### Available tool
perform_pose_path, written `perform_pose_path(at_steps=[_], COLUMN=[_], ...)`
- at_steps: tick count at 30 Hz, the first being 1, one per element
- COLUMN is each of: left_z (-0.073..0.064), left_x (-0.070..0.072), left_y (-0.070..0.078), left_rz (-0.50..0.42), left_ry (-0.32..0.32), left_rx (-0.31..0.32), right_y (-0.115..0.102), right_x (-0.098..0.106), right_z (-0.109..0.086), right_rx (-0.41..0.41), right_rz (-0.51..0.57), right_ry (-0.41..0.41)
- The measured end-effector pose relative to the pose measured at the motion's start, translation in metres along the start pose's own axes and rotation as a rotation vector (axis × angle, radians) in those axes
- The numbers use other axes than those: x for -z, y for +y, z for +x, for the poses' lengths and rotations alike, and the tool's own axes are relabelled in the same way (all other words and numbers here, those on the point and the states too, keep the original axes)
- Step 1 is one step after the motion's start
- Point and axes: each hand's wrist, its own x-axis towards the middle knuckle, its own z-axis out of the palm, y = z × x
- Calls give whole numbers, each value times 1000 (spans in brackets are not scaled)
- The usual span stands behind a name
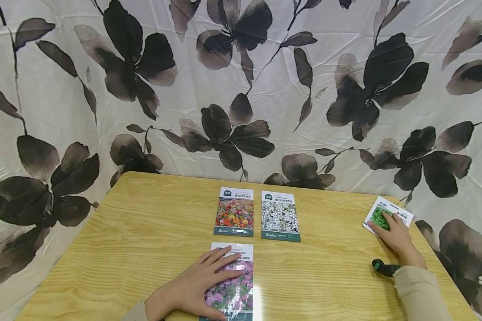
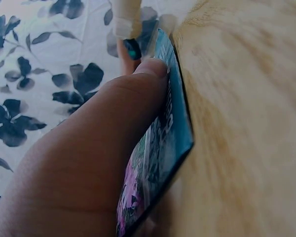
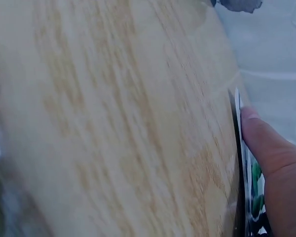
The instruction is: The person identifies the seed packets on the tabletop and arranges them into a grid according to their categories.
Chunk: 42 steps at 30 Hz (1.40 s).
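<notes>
My left hand (image 1: 198, 283) lies with spread fingers across a seed packet with pink flowers (image 1: 241, 292) at the front middle of the table. The left wrist view has its thumb (image 2: 150, 69) flat against the packet's teal bottom band (image 2: 180, 121). At the table's far right, my right hand (image 1: 395, 236) rests on a white packet with green leaves (image 1: 399, 213). Its thumb (image 3: 259, 128) touches that packet's face near the edge in the right wrist view. More than one layer shows along the packet edge (image 3: 242, 163) there.
Behind the pink packet, a packet with mixed red and orange flowers (image 1: 234, 211) and one with white flowers (image 1: 280, 216) lie side by side. The wooden table (image 1: 144, 223) ends at a floral cloth (image 1: 293, 111). A dark band (image 1: 385, 267) circles the right wrist.
</notes>
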Motion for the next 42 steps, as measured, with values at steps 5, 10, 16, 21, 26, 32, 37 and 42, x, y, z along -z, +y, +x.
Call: perform_pose_path(at_steps=[5, 10, 16, 21, 26, 32, 37, 42], left_z=[1, 1, 1, 1, 1, 1, 1, 1], left_x=[1, 2, 2, 0, 0, 2, 3, 2], left_y=[1, 1, 1, 0, -1, 0, 0, 0], left_rz=[-26, -32, -31, -16, 9, -32, -37, -15], left_ry=[-23, -25, -30, -14, 23, -14, -21, -8], left_rx=[23, 25, 31, 20, -5, 34, 40, 19], right_y=[1, 0, -6, -8, -6, -4, -5, -7], right_x=[0, 1, 5, 4, 0, -3, -3, -1], right_z=[-1, -3, -5, -9, -12, -12, -12, -15], right_rx=[-14, -44, -55, 8, 76, 103, 169, 199], right_rz=[18, 17, -34, -68, -49, 8, -7, -55], right_ry=[9, -19, -63, -42, -14, -39, -25, -6])
